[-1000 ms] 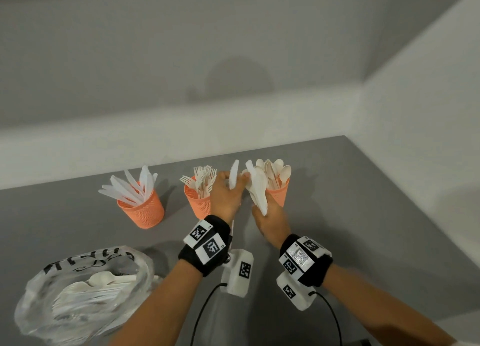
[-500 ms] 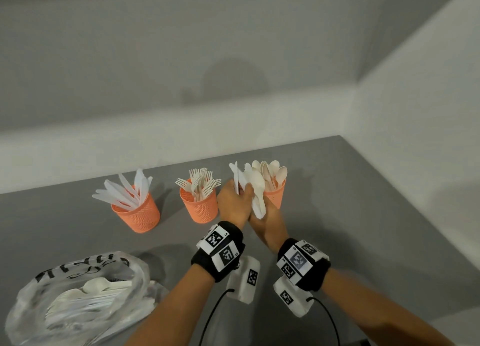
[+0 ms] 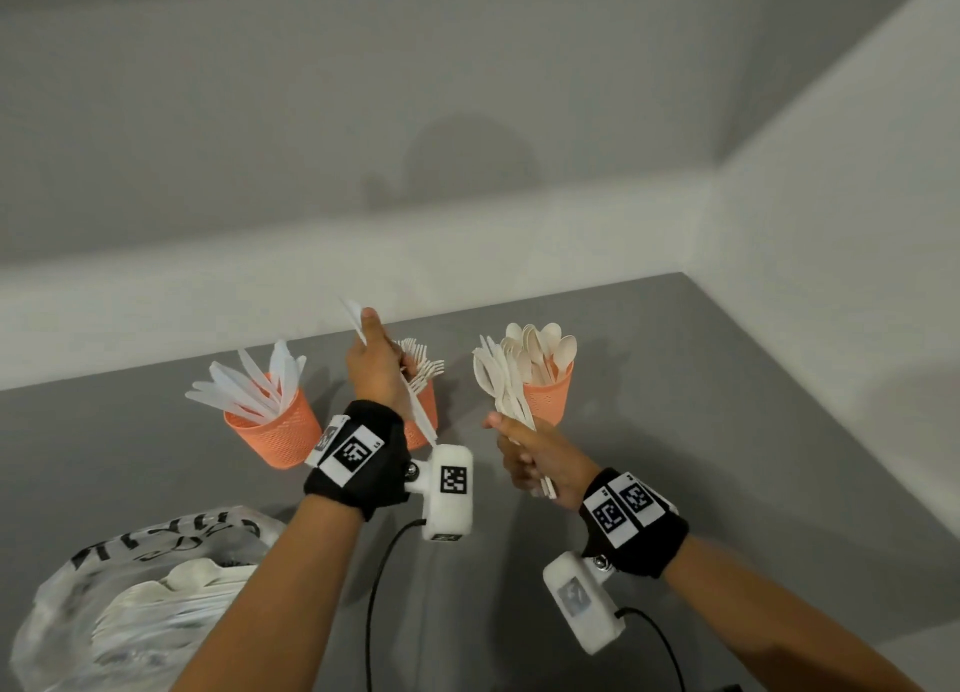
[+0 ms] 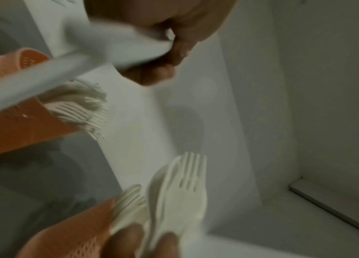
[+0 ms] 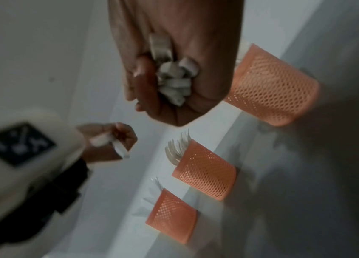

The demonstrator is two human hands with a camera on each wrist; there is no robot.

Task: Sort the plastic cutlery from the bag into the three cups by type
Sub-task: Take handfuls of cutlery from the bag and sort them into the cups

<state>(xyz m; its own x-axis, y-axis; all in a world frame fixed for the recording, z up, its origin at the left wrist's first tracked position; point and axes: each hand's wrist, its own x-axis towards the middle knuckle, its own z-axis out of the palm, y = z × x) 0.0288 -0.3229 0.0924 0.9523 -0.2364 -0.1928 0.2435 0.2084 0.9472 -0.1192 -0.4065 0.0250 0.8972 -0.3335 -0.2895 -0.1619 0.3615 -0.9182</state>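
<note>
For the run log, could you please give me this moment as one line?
left hand: holds knife | right hand: grips bundle of cutlery | cups: three, part-filled | bag: cutlery left

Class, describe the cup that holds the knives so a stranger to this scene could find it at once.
Start at the grey table, where three orange mesh cups stand in a row near the back wall. Take the leftmost cup, nearest the plastic bag. Only it holds flat white knives; its neighbours hold forks and spoons.

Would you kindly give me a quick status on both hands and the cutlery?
Left hand grips one knife, above fork cup. Right hand grips mixed bundle beside spoon cup. Nothing blocking knife cup.
</note>
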